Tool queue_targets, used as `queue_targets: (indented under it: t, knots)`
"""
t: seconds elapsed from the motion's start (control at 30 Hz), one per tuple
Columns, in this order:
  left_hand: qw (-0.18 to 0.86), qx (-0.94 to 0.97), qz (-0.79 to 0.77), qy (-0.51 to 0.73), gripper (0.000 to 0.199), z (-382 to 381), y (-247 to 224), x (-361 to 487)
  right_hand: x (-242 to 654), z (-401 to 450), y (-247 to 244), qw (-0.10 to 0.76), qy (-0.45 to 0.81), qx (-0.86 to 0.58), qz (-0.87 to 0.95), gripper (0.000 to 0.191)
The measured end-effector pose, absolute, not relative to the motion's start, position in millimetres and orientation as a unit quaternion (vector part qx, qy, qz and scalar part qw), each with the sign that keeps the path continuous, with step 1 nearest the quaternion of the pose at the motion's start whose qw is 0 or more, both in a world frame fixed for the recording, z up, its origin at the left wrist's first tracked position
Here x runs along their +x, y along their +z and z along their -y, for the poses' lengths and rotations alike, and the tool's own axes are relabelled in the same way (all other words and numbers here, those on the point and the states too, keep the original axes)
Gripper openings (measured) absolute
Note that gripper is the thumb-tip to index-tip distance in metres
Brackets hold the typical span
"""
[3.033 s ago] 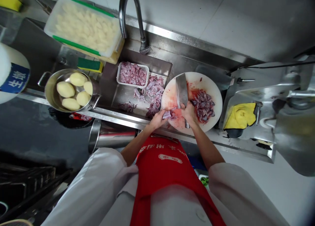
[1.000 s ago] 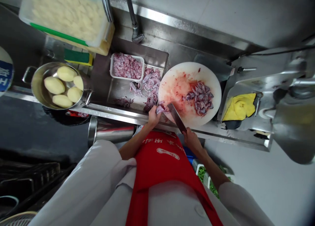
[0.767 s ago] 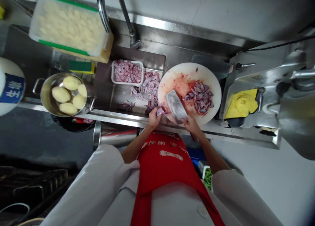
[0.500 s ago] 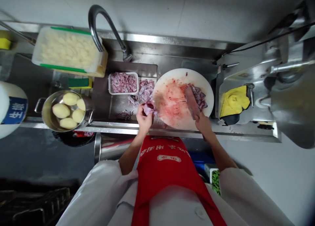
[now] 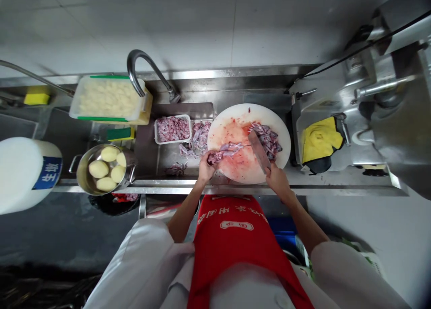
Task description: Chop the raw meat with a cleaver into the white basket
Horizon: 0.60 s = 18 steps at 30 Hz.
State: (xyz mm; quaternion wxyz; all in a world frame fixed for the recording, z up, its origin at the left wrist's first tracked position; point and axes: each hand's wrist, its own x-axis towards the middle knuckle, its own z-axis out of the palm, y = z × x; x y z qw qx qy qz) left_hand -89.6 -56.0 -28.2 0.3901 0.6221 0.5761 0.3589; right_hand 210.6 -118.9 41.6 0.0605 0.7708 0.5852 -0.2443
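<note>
My left hand [image 5: 206, 167] is closed round one end of a skinned frog [image 5: 230, 150], at the left edge of the round white cutting board [image 5: 222, 120]. The frog's pale legs stretch to the right across the red-stained board. My right hand [image 5: 276, 179] grips the handle of a cleaver [image 5: 259, 151]. Its broad blade stands over the board, close to the tips of the legs and against a dark pile of frog pieces [image 5: 268, 139]. More skinned frogs [image 5: 201, 136] lie in the sink, left of the board.
A white basket of chopped meat [image 5: 173, 129] stands in the sink under the curved tap [image 5: 148, 59]. Further left are a pot [image 5: 82, 172] of peeled potatoes, a sponge [image 5: 119, 134] and a lidded tub [image 5: 107, 98]. A yellow cloth [image 5: 319, 138] lies at the right.
My left hand has moved from over the sink to the board's edge, and the frog now lies stretched across the board. The cleaver stays beside the pile. The camera view has shifted.
</note>
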Motion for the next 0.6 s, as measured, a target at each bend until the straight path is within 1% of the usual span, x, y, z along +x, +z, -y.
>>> queue_targets:
  t: [0.1, 0.2, 0.33, 0.43, 0.6]
  knots:
    - [0.354, 0.619, -0.599, 0.364, 0.026, 66.2, -33.1, -96.6, 176.2, 109.3, 55.3, 0.045, -0.241, 0.762, -0.6, 0.034]
    - [0.345, 0.619, -0.6, 0.372, 0.017, 68.6, -32.8, -99.5, 131.0, 92.0, 63.0, 0.042, -0.28, 0.729, -0.623, 0.033]
    - [0.351, 0.617, -0.585, 0.392, 0.022, 69.0, -34.6, -108.1, 88.8, 72.4, 62.3, 0.056, -0.303, 0.705, -0.638, 0.037]
    - [0.371, 0.62, -0.581, 0.375, 0.026, 69.1, -36.8, -114.9, 76.1, 66.6, 57.5, 0.06, -0.299, 0.693, -0.653, 0.041]
    - [0.397, 0.62, -0.575, 0.357, 0.029, 66.9, -40.8, -119.8, 72.1, 61.1, 63.3, 0.074, -0.298, 0.692, -0.654, 0.037]
